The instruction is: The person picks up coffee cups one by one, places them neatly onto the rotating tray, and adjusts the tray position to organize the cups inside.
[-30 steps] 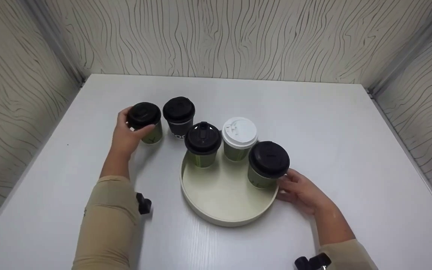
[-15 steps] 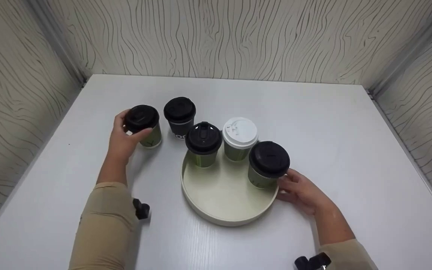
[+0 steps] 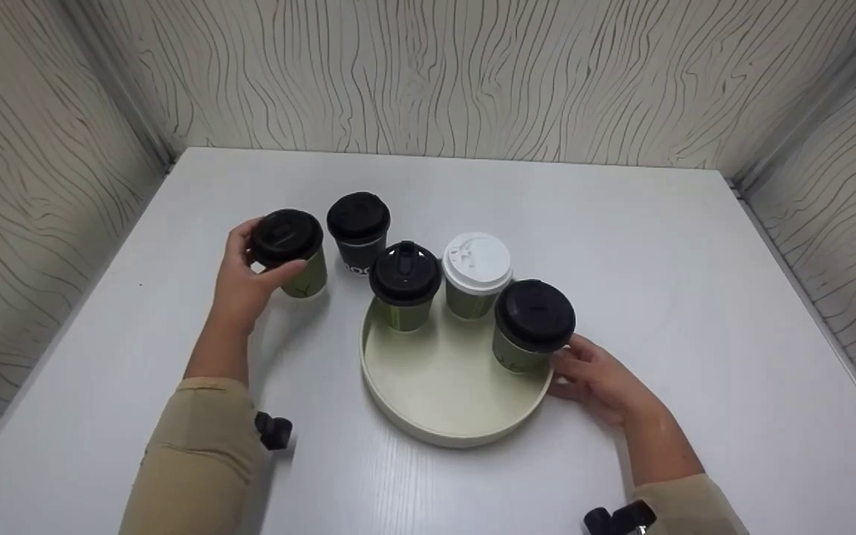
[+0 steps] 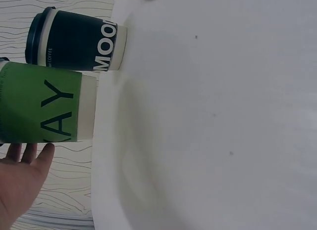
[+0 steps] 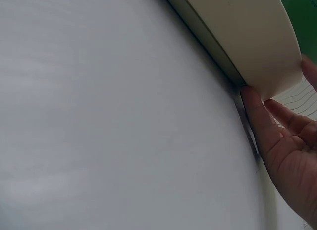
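Observation:
My left hand (image 3: 244, 279) grips a green paper cup with a black lid (image 3: 290, 249) from its left side, left of the tray. In the left wrist view the green cup (image 4: 44, 104) lies against the fingers of that hand (image 4: 20, 185); I cannot tell whether its base touches the table. A black cup with a black lid (image 3: 357, 234) stands just behind it, also shown as the black cup (image 4: 74, 39). My right hand (image 3: 591, 375) holds the right rim of a round cream tray (image 3: 443, 394), thumb over the rim, fingers on the tray's outer wall (image 5: 237, 37).
On the tray stand three green cups: one with a black lid (image 3: 403, 286) at the back left, one with a white lid (image 3: 475, 271) at the back, and one with a black lid (image 3: 532, 323) at the right, near my thumb. Patterned walls enclose the white table (image 3: 658, 260) on three sides.
The left hand and its green cup have shifted slightly nearer and to the right. The right hand, the tray and the other cups have not moved.

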`<state>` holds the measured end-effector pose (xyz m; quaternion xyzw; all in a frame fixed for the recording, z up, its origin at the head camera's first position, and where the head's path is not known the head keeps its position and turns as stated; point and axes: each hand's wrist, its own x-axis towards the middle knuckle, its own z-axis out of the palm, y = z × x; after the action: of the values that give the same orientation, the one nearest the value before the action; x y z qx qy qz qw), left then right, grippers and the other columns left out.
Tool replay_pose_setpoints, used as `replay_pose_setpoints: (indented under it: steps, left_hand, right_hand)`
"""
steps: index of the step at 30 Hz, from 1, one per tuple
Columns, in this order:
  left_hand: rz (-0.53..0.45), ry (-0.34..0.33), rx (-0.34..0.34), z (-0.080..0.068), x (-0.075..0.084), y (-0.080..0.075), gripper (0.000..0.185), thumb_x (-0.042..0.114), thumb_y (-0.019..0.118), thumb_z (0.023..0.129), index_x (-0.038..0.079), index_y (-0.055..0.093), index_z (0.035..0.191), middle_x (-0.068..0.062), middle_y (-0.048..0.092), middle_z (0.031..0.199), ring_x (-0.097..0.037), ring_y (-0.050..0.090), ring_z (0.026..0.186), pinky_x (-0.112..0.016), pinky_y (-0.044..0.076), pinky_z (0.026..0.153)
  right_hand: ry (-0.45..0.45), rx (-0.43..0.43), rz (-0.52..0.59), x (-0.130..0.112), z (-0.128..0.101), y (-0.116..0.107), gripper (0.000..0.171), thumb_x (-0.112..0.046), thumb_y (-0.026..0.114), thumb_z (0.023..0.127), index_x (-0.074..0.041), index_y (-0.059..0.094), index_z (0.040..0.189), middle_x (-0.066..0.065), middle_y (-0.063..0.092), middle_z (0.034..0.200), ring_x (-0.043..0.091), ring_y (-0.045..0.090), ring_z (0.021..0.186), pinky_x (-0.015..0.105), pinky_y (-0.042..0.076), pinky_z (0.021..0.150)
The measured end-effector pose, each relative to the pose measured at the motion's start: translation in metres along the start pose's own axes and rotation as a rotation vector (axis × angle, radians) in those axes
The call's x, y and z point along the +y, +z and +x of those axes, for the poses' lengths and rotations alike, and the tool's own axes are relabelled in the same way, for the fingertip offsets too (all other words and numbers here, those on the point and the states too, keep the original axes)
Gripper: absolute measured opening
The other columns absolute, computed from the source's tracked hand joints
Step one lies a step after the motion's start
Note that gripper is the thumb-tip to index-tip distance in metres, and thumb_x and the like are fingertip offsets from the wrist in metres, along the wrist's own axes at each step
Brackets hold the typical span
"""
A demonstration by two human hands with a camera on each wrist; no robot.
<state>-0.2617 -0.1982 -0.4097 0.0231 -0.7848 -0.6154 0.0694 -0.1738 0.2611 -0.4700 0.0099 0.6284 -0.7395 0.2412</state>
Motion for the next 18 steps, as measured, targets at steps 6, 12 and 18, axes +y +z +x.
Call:
replay_pose_setpoints:
  steps: [6, 12, 18]
  left_hand:
    - [-0.025, 0.051, -0.022, -0.010, 0.009, -0.001, 0.087, 0.027, 0.081, 0.068, 0.017, 0.031, 0.137, -0.005, 0.039, 0.135, -0.020, 0.036, 0.125, -0.042, 0.031, 0.103]
    - [-0.065, 0.104, -0.036, -0.023, 0.019, 0.000, 0.083, 0.019, 0.082, 0.067, 0.014, 0.033, 0.135, -0.006, 0.042, 0.131, -0.018, 0.036, 0.125, -0.041, 0.029, 0.104]
    - [-0.065, 0.141, -0.076, -0.036, 0.031, 0.003, 0.081, 0.017, 0.082, 0.067, 0.012, 0.035, 0.133, -0.005, 0.044, 0.129, -0.016, 0.037, 0.125, -0.040, 0.026, 0.106]
  right_hand:
    - [-0.004, 0.000, 0.002, 0.000, 0.001, 0.000, 0.055, -0.012, 0.053, 0.092, -0.003, 0.028, 0.139, 0.008, 0.056, 0.119, 0.022, 0.056, 0.106, 0.044, 0.045, 0.091]
    - [-0.004, -0.009, -0.008, 0.000, 0.001, 0.000, 0.057, -0.013, 0.053, 0.093, -0.002, 0.024, 0.141, 0.009, 0.054, 0.122, 0.021, 0.055, 0.109, 0.045, 0.044, 0.092]
    - [-0.008, -0.022, 0.006, 0.000, 0.001, -0.002, 0.052, -0.011, 0.052, 0.093, -0.003, 0.028, 0.138, 0.007, 0.057, 0.118, 0.021, 0.056, 0.106, 0.043, 0.045, 0.091]
